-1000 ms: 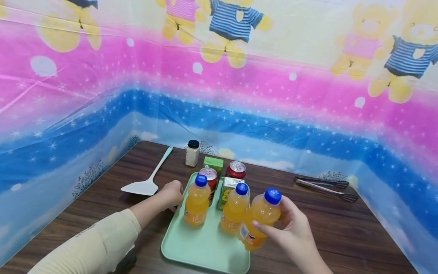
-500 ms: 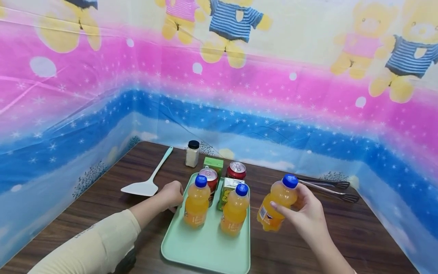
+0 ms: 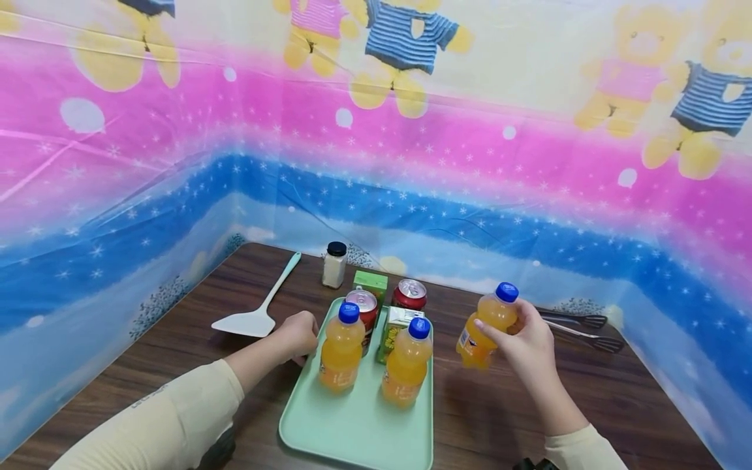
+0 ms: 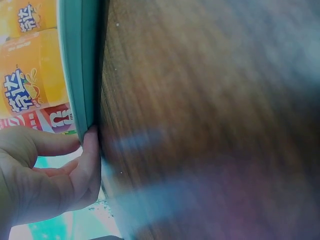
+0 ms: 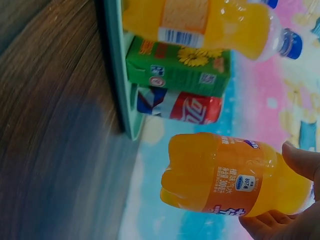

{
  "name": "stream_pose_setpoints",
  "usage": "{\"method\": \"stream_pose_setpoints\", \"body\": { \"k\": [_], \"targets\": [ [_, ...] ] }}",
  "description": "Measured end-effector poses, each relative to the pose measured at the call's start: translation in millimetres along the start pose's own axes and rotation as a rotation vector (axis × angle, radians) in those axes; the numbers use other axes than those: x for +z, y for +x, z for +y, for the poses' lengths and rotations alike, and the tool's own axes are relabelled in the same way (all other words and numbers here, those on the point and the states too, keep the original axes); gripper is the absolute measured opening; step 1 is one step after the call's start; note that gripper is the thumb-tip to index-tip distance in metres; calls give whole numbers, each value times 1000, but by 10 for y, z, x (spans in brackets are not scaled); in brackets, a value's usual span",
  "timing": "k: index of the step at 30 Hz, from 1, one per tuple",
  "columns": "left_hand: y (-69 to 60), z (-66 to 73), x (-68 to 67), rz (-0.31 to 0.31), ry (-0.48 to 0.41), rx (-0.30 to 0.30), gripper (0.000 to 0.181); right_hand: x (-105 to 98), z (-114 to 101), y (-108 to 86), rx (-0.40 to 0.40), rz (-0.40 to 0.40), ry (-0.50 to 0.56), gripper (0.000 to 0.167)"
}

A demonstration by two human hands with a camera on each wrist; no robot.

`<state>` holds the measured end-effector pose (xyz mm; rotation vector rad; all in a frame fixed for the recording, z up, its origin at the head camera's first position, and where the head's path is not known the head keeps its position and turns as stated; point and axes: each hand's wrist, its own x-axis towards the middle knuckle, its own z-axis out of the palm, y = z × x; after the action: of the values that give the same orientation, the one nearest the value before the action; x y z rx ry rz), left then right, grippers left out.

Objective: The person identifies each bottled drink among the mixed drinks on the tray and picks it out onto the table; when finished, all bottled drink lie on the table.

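My left hand (image 3: 297,334) pinches the left rim of the light green tray (image 3: 352,431); the left wrist view shows thumb and fingers (image 4: 55,175) at the rim (image 4: 77,55). My right hand (image 3: 531,339) grips an orange drink bottle (image 3: 484,329) with a blue cap, tilted and held up to the right of the tray. On the tray stand two similar bottles (image 3: 341,356) (image 3: 405,369), a red can (image 3: 363,310) and a green carton (image 3: 390,333). Another red can (image 3: 409,295) and green carton (image 3: 370,282) are behind, partly hidden. In the right wrist view the held bottle (image 5: 220,172) is off the table.
A white spatula (image 3: 249,323) with a pale green handle lies left of the tray. Behind stands a black-capped jar (image 3: 334,266). Metal tongs (image 3: 587,333) lie at the back right, partly behind my right hand. Printed cloth (image 3: 446,215) encloses the table (image 3: 493,418).
My right hand has carried its bottle from beside the tray's right-hand bottle rightward and toward the back. My left hand keeps its hold on the tray rim. The head view has shifted slightly.
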<state>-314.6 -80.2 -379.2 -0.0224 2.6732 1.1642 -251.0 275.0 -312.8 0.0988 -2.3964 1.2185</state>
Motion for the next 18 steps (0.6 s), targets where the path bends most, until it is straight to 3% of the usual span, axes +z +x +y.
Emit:
{"method": "stream_pose_setpoints", "body": {
  "k": [18],
  "targets": [
    [-34,9,-3,13,-2,13,16,216,329,296,92,2,-4,68]
  ]
}}
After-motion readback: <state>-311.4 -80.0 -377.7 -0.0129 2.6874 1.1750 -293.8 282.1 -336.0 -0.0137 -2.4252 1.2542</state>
